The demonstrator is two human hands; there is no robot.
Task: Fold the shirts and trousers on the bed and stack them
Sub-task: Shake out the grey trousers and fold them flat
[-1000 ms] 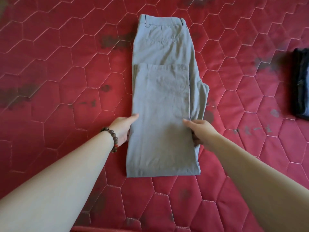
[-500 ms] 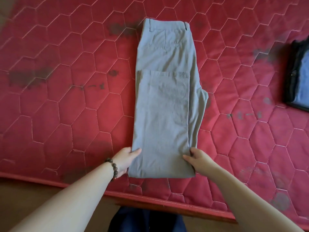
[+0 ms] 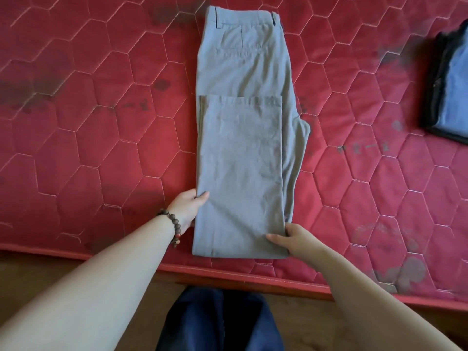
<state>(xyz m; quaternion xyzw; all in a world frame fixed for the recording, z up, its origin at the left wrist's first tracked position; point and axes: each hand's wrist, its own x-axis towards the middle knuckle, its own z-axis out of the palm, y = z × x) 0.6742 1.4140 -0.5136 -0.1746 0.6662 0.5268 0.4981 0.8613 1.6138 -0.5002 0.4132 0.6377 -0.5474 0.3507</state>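
Currently, all positions are referenced to the grey trousers [image 3: 243, 138].
Left hand: the left hand [image 3: 188, 207] pinches the trousers' left edge near the lower fold, thumb on top, fingers tucked under the cloth.
Bracelet: a beaded bracelet [image 3: 173, 228] sits on the left wrist, left of the trousers' lower corner.
Grey trousers: centred on the red mattress [image 3: 88, 122], legs folded up once over the seat, waistband at the far end.
Right hand: the right hand [image 3: 295, 238] grips the lower right corner, thumb on top.
Folded stack: dark and blue folded garments [image 3: 450, 84] lie well right of the trousers.
Progress: one fold is done; judged remaining: a second fold, then transfer to the stack.
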